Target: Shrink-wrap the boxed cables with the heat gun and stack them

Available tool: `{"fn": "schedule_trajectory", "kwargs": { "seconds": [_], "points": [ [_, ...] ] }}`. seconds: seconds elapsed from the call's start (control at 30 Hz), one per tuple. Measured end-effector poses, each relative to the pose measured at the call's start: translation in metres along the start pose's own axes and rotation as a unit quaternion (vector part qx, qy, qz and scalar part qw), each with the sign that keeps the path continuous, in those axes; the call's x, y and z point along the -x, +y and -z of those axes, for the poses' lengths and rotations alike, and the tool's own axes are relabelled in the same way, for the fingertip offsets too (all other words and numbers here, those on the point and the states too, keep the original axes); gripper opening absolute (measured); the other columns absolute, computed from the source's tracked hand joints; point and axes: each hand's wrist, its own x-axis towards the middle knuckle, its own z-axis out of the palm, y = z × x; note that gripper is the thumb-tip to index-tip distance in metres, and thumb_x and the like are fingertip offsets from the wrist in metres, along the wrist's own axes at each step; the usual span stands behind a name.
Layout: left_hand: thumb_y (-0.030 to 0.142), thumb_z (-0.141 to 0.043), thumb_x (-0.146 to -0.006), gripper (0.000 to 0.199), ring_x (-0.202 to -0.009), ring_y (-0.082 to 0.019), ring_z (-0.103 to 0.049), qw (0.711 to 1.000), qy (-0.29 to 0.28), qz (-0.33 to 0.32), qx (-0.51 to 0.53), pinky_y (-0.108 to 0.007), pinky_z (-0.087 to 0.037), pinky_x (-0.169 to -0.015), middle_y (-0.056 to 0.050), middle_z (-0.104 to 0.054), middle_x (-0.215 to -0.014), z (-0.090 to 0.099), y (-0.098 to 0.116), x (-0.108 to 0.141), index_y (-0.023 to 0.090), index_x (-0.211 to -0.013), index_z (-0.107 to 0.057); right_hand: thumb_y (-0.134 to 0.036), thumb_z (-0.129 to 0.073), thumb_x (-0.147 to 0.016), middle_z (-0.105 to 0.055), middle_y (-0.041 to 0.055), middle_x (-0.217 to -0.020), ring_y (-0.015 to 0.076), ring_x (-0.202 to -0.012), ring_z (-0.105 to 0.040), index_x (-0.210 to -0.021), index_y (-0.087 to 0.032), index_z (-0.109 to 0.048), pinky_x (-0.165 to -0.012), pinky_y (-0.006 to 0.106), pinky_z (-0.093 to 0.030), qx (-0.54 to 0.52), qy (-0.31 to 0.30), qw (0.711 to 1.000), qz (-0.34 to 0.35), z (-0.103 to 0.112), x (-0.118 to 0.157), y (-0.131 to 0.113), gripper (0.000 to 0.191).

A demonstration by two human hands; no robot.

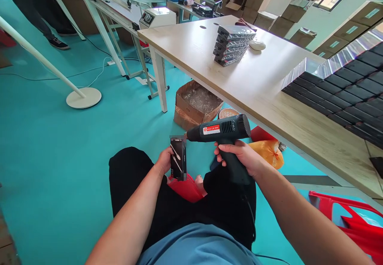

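A small black box with a picture of a white cable on its face stands upright in my left hand, which grips its left edge. My right hand is wrapped round the handle of a dark heat gun with a red and white label. The gun lies level, its nozzle pointing left at the box's upper right corner, very close to it. Whether nozzle and box touch I cannot tell. Both things are above my lap, over the red stool seat between my legs.
A wooden table runs along the right, bearing a stack of wrapped boxes and a large block of black boxes. Below it sit a carton of clear plastic and an orange bag. The gun's cord hangs down at my right leg.
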Motion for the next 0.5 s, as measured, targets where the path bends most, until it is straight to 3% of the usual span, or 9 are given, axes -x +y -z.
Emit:
{"fn": "schedule_trajectory", "kwargs": {
  "seconds": [0.1, 0.23, 0.33, 0.5],
  "points": [
    [0.006, -0.054, -0.055, 0.025, -0.047, -0.023, -0.062, 0.999, 0.011, -0.005, -0.050, -0.034, -0.051, -0.050, -0.006, -0.066, -0.058, -0.001, 0.002, 0.000, 0.014, -0.074, -0.067, -0.031, -0.083, -0.074, -0.073, 0.0065, -0.078, 0.0175, -0.061, -0.066, -0.090, -0.014, -0.074, -0.050, 0.027, -0.053, 0.083, -0.044, 0.995, -0.033, 0.005, 0.008, -0.001, 0.025],
    [0.009, -0.054, -0.051, 0.025, -0.049, -0.024, -0.062, 0.999, 0.048, -0.003, 0.005, -0.036, -0.052, -0.052, -0.007, -0.065, -0.057, -0.005, 0.006, -0.002, 0.015, -0.072, -0.066, -0.030, -0.081, -0.075, -0.073, 0.0054, -0.072, 0.0181, -0.058, -0.064, -0.089, -0.015, -0.074, -0.048, 0.028, -0.051, 0.195, -0.130, 0.968, -0.086, 0.014, 0.027, 0.003, 0.022],
    [0.013, -0.054, -0.050, 0.027, -0.055, -0.027, -0.064, 0.995, 0.075, -0.004, 0.068, -0.041, -0.056, -0.058, -0.007, -0.064, -0.060, -0.007, 0.012, -0.003, 0.016, -0.075, -0.065, -0.032, -0.079, -0.078, -0.071, 0.0049, -0.070, 0.0181, -0.060, -0.064, -0.092, -0.015, -0.074, -0.051, 0.029, -0.052, 0.177, -0.104, 0.976, -0.070, 0.019, 0.037, 0.014, 0.023],
    [0.015, -0.053, -0.054, 0.029, -0.064, -0.029, -0.067, 0.984, 0.110, -0.012, 0.141, -0.043, -0.058, -0.065, -0.009, -0.066, -0.070, -0.009, 0.022, 0.003, 0.017, -0.082, -0.063, -0.038, -0.083, -0.078, -0.072, 0.0069, -0.083, 0.0176, -0.065, -0.065, -0.101, -0.014, -0.074, -0.052, 0.028, -0.052, 0.031, -0.020, 0.998, -0.041, 0.027, 0.047, 0.039, 0.034]
  ]
}}
